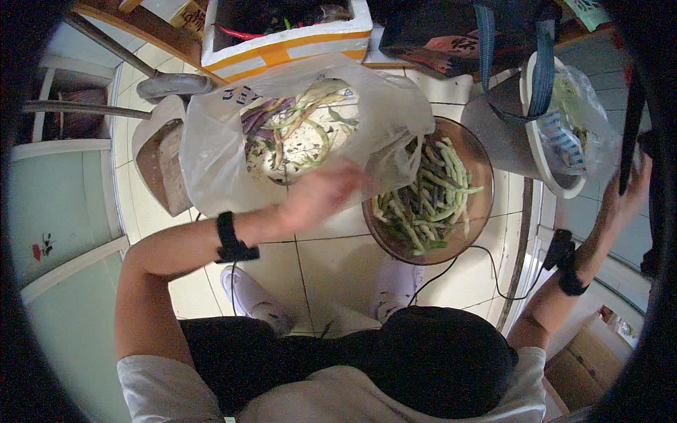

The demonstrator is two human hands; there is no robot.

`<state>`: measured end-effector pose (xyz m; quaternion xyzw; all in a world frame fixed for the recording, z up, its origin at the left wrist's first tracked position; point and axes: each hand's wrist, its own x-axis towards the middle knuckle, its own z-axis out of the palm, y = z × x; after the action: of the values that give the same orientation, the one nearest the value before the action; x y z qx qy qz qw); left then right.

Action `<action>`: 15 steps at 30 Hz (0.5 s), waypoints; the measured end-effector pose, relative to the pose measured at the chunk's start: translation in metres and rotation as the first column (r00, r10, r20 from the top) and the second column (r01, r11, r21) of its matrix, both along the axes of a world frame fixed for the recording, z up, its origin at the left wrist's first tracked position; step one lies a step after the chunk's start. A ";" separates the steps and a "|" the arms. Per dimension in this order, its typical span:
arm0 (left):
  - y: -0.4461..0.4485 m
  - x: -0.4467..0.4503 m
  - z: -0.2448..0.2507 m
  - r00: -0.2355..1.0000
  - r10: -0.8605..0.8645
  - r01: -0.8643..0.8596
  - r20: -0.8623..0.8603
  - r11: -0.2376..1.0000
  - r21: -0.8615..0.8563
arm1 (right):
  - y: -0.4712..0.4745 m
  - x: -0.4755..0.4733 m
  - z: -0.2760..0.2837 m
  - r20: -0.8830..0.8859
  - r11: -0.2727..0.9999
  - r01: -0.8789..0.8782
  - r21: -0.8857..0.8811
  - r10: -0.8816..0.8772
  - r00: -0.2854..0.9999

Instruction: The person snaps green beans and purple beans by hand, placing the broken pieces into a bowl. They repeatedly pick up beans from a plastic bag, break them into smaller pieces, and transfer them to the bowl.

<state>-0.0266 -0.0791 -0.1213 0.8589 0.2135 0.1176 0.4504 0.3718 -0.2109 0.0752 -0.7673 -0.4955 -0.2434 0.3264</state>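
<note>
My left hand [329, 191], blurred, is over the near edge of a translucent plastic bag [211, 164]; whether it grips the film is unclear. Inside the bag's open mouth are purple pods [267, 117], pale green bean pieces [322, 137] and dark scraps. Right of the bag stands a brownish see-through bowl [480, 211] of broken green bean pieces [439, 190], partly covered by the film. Far to the right, my right hand [629, 185] is raised beside a long dark object [632, 127]; blur hides whether it holds it.
Behind the bag is a white foam box [285, 50] with a red chili [238, 34]. A grey waste bin [502, 127] with a plastic liner leans at right. A dustpan [158, 158] and a broom head [172, 85] stand left. A black cable [497, 275] crosses the tiled floor [338, 275].
</note>
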 end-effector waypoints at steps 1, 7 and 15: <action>0.017 -0.010 -0.008 0.994 0.103 -0.103 -0.019 0.995 0.005 | 0.002 -0.031 0.004 0.055 0.992 -0.025 0.123 0.018 0.998; 0.043 -0.075 -0.087 0.746 -0.010 0.238 -0.666 0.938 0.253 | 0.042 -0.178 -0.048 -0.308 0.733 -0.574 -0.366 0.486 0.818; 0.051 -0.067 -0.071 0.936 0.102 0.023 -0.336 0.937 0.349 | 0.126 -0.235 -0.164 -0.585 0.358 -0.867 -0.348 0.639 0.499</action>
<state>-0.0933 -0.0278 -0.1918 0.9274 0.2833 0.0083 0.2440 0.1372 -0.0847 -0.0889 -0.5331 -0.7773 0.2517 0.2196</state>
